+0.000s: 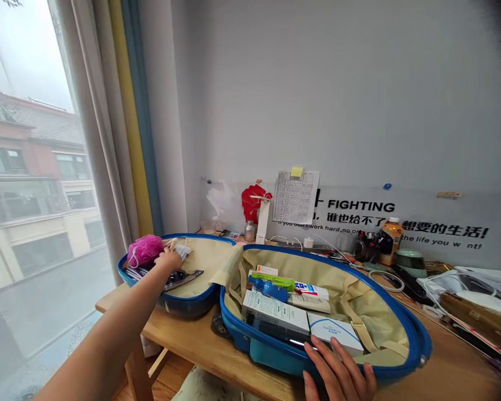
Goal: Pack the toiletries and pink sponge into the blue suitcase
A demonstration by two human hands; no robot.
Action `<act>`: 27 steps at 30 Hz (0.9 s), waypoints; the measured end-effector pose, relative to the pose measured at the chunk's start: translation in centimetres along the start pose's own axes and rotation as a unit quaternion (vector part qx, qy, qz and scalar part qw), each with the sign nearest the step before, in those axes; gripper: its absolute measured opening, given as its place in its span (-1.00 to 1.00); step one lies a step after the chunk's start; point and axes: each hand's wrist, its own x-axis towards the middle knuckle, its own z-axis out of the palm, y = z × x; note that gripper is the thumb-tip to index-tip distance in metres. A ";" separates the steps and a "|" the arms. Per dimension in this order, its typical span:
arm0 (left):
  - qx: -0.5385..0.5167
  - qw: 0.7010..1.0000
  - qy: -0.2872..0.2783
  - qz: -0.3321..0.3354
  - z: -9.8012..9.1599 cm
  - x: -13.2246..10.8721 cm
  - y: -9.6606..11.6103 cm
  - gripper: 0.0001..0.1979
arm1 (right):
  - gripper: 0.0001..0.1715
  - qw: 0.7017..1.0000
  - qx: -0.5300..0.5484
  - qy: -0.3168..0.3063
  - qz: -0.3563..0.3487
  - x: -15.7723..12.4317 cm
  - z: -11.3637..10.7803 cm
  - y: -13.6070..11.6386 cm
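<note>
An open blue suitcase (417,340) with beige lining lies on a wooden table (200,340). My left hand (168,259) reaches into its far left half (192,303), fingers closed among small items beside a pink bath sponge (145,249) and metal tools (183,278); what it grips is hidden. My right hand (338,376) rests flat with fingers spread on the near rim of the right half, touching a white box (334,331). That half holds a second white box (275,313), a blue bottle (270,288), a green tube (271,278) and a toothpaste tube (311,289).
Along the wall stand an orange-capped bottle (390,236), a green bowl (409,260), a small jar (249,230), a power strip with chargers (307,244) and cables. A pinned paper sheet (295,196) hangs above. Bags and clutter (476,301) fill the right. A curtained window (45,167) is at left.
</note>
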 end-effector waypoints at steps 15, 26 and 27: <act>-0.035 0.913 0.141 0.380 -6.1 -7.3 14.7 -0.64 | -0.63 0.998 0.038 -0.011 0.045 -0.2 0.0 -0.1; 0.046 0.863 0.071 0.497 -2.4 -8.9 20.3 -0.72 | -0.69 0.987 0.099 0.000 0.125 -0.1 0.1 -1.0; 0.048 0.865 0.065 0.495 -2.3 -8.9 20.2 -0.72 | -0.68 0.988 0.097 -0.001 0.119 -0.2 0.1 -1.0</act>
